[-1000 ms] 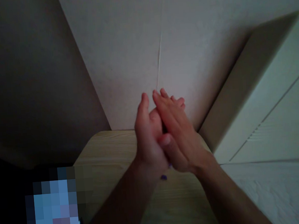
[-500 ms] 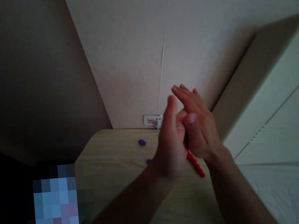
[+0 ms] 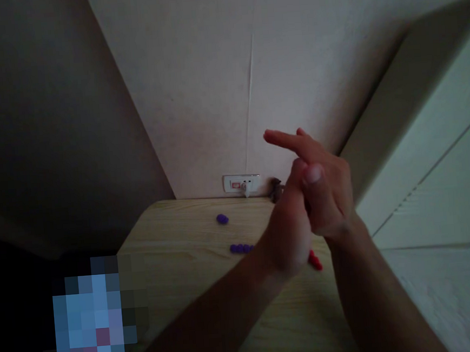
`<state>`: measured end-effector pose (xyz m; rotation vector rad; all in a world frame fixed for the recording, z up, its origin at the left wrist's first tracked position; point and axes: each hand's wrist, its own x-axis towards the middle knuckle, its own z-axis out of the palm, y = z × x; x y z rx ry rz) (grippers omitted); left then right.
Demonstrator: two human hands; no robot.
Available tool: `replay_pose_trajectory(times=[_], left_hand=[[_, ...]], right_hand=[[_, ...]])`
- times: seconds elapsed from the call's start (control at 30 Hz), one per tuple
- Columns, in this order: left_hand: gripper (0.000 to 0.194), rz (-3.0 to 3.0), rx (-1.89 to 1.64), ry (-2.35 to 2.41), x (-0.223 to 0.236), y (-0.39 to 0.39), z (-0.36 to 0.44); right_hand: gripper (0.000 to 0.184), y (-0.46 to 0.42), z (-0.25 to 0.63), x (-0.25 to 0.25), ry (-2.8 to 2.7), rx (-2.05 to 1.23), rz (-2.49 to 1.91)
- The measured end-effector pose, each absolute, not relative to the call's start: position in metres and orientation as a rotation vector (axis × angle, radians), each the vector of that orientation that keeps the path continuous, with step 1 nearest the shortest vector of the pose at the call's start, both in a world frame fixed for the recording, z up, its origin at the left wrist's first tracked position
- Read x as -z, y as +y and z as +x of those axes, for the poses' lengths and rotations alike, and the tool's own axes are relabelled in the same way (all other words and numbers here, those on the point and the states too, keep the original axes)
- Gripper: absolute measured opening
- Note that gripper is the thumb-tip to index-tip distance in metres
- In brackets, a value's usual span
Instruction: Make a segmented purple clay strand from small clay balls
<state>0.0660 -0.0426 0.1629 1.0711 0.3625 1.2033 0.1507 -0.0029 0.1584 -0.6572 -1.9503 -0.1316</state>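
My left hand (image 3: 290, 228) and my right hand (image 3: 331, 184) are pressed palm to palm above the table, their thumbs side by side. The right fingers stretch out toward the wall; the left fingers are mostly hidden behind the right hand. Whatever may lie between the palms is out of sight. Below, partly covered by the left wrist, is a row of small purple clay-like balls (image 3: 240, 248). A separate purple lump (image 3: 222, 219) lies farther back. The end of a bumpy red clay-like strip (image 3: 315, 260) shows beneath the hands.
The wooden tabletop (image 3: 174, 229) meets a wall with a socket and plug (image 3: 241, 185). A small dark object (image 3: 275, 189) sits at the back edge. To the right stands a pale cabinet (image 3: 429, 160). A pixelated patch covers the lower left.
The joined hands have shifted right, and the left hand has slid against the right. More of the purple row and the socket now show, while less of the red strip is visible.
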Motion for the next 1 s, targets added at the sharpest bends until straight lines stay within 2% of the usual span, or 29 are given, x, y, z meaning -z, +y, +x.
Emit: replay_pose_trajectory(times=[0.2,0.4,0.63,0.73,0.83,1.0], left_hand=[[0.07,0.699,-1.187,0.286,-0.176,-0.026,0.024],[0.066,0.486,-1.348,0.389,-0.178,-0.009,0.007],[0.067,0.253,-1.5,0.434,-0.177,-0.004,-0.007],[0.059,0.248,-1.517,0.417,-0.174,-0.001,-0.008],[0.041,0.333,-1.571,0.449,-0.169,0.006,-0.005],[0.022,0.811,-1.555,0.637,-0.155,0.011,0.003]], right_hand=[[0.054,0.017,0.143,-0.143,-2.029,0.19,-0.855],[0.048,0.003,0.12,-0.136,-2.15,0.112,-0.738],[0.038,-0.006,0.107,-0.133,-2.026,-0.219,-0.599],[0.031,-0.005,0.106,-0.137,-1.916,-0.329,-0.642],[0.027,-0.004,0.113,-0.142,-1.704,-0.457,-0.723],[0.044,-0.019,0.139,-0.132,-1.46,-0.732,-0.904]])
